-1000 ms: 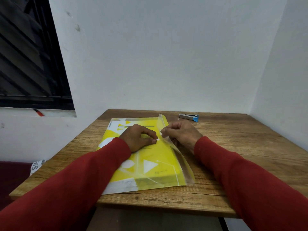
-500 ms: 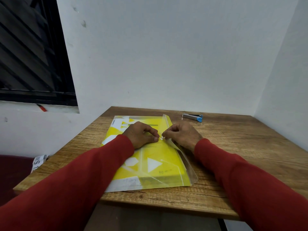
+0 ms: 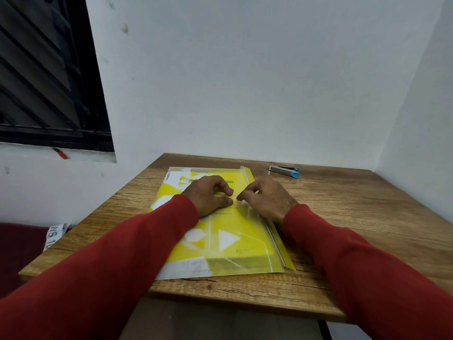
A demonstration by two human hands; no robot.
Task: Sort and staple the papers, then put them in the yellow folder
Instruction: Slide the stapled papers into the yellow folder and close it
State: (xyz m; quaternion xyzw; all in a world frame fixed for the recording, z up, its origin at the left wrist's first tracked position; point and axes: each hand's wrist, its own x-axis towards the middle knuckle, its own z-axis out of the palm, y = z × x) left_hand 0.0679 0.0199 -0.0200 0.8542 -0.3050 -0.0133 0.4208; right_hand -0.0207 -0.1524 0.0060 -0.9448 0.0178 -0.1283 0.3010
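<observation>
The yellow folder (image 3: 228, 244) with white shapes lies flat on the wooden table (image 3: 355, 217). Its translucent flap (image 3: 277, 239) runs along the right edge and is folded low over the folder. My left hand (image 3: 208, 195) rests on the folder's upper middle with fingers curled, thumb and forefinger meeting at the flap's edge. My right hand (image 3: 264, 197) pinches the flap just beside it, fingertips nearly touching the left hand's. White paper shows at the folder's near left corner (image 3: 183, 268). A silver stapler (image 3: 284, 170) with a blue end lies at the back of the table.
White walls close the table in at the back and right. A dark window (image 3: 49, 69) is at the upper left. A dark red seat (image 3: 19, 253) with a white printed label (image 3: 55, 235) sits left of the table.
The flap stood raised a second ago and has come down nearly flat onto the folder. Both hands stayed together at its edge. The camera has tilted slightly.
</observation>
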